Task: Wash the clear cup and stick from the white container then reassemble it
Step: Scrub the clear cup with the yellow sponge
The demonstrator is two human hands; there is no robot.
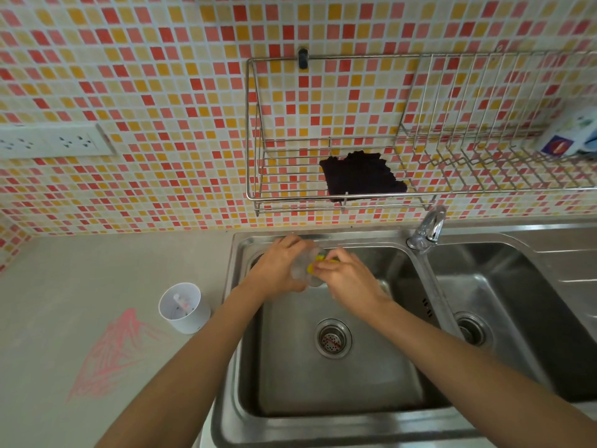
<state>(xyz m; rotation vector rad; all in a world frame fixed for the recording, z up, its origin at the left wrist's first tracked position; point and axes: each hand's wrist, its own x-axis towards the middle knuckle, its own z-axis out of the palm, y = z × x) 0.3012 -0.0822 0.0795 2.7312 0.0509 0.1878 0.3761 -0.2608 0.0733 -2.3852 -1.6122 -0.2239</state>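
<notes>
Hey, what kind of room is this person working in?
Most likely a home kitchen: a double steel sink with a tap, a wire dish rack on the tiled wall.

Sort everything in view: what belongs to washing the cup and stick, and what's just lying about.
Job: clear cup in the left hand; yellow sponge in the right hand; white container with the stick inside; sink; faucet.

Lying about: black cloth on the wire rack; printed packet at the rack's right end; wall socket.
</notes>
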